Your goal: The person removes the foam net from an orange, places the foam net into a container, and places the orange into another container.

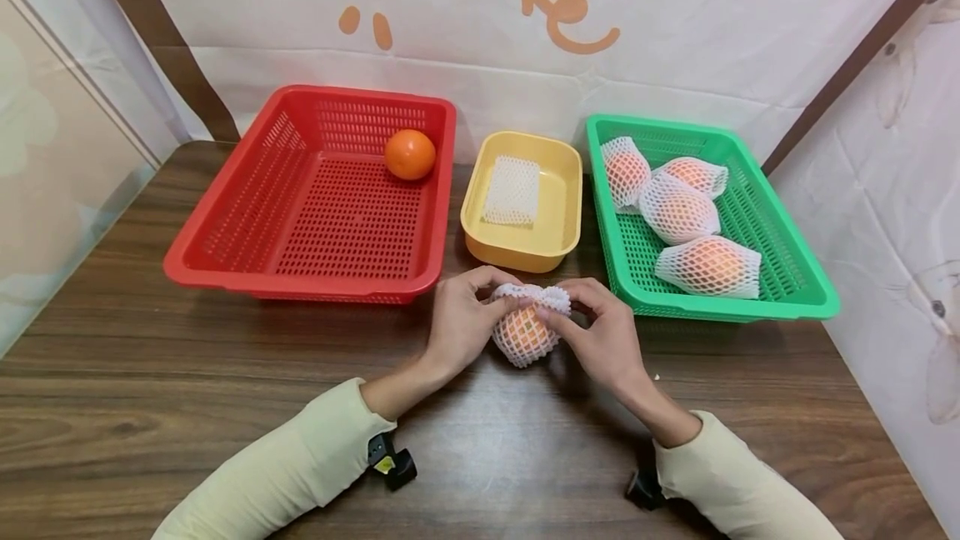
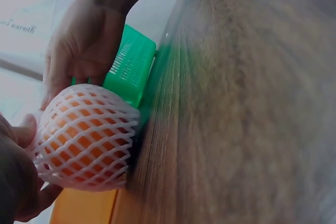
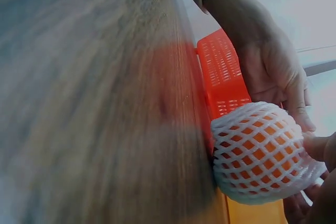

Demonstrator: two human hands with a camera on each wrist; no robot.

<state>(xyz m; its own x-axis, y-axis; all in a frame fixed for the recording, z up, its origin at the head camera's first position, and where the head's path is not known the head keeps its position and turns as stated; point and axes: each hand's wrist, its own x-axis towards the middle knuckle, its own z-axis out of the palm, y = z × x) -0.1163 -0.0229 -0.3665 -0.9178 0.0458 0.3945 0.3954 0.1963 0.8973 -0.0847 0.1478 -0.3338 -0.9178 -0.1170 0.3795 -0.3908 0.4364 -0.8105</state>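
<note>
An orange in a white foam net sleeve [image 1: 526,337] is between both hands near the middle of the table, in front of the yellow basin. My left hand [image 1: 463,319] pinches the sleeve's upper edge from the left. From the right, my right hand [image 1: 604,333] pinches the same edge, with its thumb over the top of the fruit. Both wrist views show the netting [image 2: 89,135] stretched round the orange, its mesh spread into diamonds. In the right wrist view the sleeve [image 3: 257,156] bunches near the fingertips.
A red basket [image 1: 300,283] at the left holds one bare orange [image 1: 410,154]. In the yellow basin [image 1: 555,190] lies a flat white foam net [image 1: 512,190]. The green basket [image 1: 795,273] on the right holds several net-wrapped oranges [image 1: 678,207]. A patterned cloth hangs behind.
</note>
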